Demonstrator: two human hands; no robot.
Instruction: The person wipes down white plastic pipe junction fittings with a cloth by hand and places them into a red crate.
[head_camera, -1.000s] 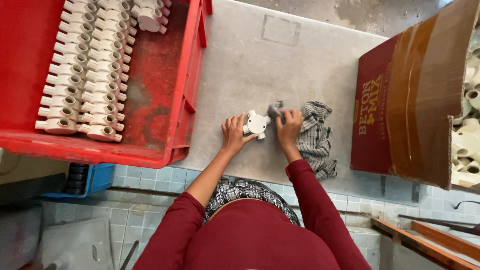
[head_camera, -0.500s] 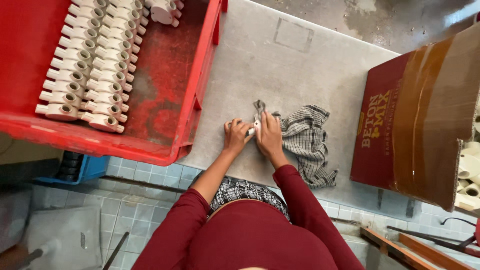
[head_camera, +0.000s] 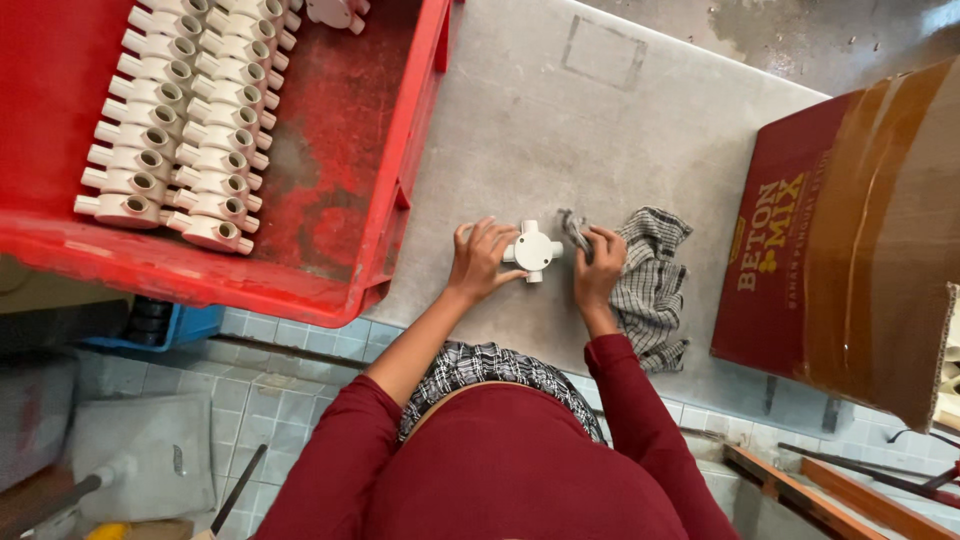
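**Grey table, red crate, white fitting between two hands**

Grey and scuffed, the table (head_camera: 620, 140) fills the middle of the view and carries everything else. A red plastic crate (head_camera: 395, 200) is set at ten o'clock on it, and neat double rows of white pipe fittings (head_camera: 170, 150) are laid along its left side, while the bare red floor of the crate is seen beside them. A dark red cardboard box (head_camera: 840, 240) is stood at three o'clock, its far end cut off by the edge of the view. A checked cloth (head_camera: 650, 290) is spread just right of centre, touching the table and lying near the box.

The left hand (head_camera: 480, 262) is placed at the centre, its fingers spread and curled around the left side of a white four-way pipe fitting (head_camera: 533, 251), which is held against the table top. The right hand (head_camera: 600, 265) is seen just beside the fitting at its three o'clock side; its fingers are clenched on a bunched corner of the checked cloth, kept close to the fitting. Whether the cloth touches the fitting cannot be told.
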